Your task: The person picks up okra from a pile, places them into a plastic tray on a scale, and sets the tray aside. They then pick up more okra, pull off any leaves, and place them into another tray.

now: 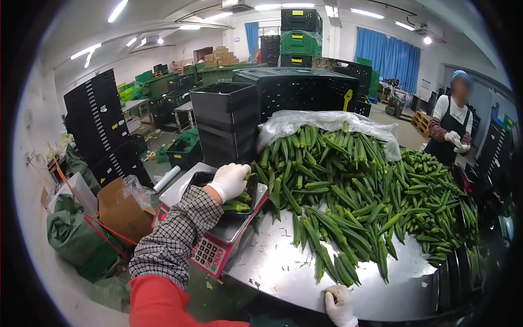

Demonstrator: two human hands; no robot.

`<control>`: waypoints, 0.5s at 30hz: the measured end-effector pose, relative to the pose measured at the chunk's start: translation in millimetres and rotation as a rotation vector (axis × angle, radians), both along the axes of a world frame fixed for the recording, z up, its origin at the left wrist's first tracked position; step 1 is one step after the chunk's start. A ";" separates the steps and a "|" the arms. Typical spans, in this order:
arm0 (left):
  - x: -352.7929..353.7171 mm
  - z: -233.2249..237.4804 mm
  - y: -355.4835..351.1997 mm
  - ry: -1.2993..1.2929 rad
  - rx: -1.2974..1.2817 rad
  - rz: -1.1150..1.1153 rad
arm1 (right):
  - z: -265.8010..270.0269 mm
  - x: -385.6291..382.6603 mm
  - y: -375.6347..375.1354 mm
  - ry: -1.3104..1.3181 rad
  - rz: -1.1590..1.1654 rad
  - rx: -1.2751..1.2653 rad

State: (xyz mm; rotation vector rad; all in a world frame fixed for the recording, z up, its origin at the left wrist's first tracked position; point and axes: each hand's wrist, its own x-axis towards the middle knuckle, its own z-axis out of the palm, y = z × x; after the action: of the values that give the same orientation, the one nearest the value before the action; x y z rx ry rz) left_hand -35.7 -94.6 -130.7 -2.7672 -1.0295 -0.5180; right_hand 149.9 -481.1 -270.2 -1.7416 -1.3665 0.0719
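Observation:
My left hand (231, 182), in a white glove, is over a black tray (217, 175) on a red-and-silver weighing scale (210, 252). Its fingers are curled round okra at the tray's far right side, partly hidden by the hand. More okra (237, 207) lies in the tray under the palm. My right hand (340, 306), also gloved, rests closed at the near edge of the metal table (278, 256). What its fingers hold, if anything, is hidden. Just beyond it begins a large heap of green okra (348, 201).
Clear plastic sheeting (327, 122) covers the heap's back. A tall black bin (226, 120) and a large black crate (305, 90) stand behind the scale. At right, a co-worker (455, 117) stands with gloved hands together. A cardboard box (125, 210) and green sacks (73, 231) are at left.

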 end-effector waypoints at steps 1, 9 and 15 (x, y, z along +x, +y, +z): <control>-0.1 4.8 -2.7 0.016 0.019 -0.006 | -1.1 -1.3 0.3 -0.002 0.004 -0.005; 5.5 9.0 -18.1 0.198 -0.170 0.090 | -4.0 -1.1 2.1 0.014 0.027 0.001; -0.8 6.8 12.9 0.127 -0.476 -0.115 | -2.4 -2.4 0.6 0.010 0.027 0.004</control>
State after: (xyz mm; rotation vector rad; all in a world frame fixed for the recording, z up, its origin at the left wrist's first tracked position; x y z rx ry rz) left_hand -36.6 -81.8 -123.9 -3.2337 -1.0868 -0.1123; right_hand 147.5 -480.5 -272.6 -1.7181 -1.3818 0.0926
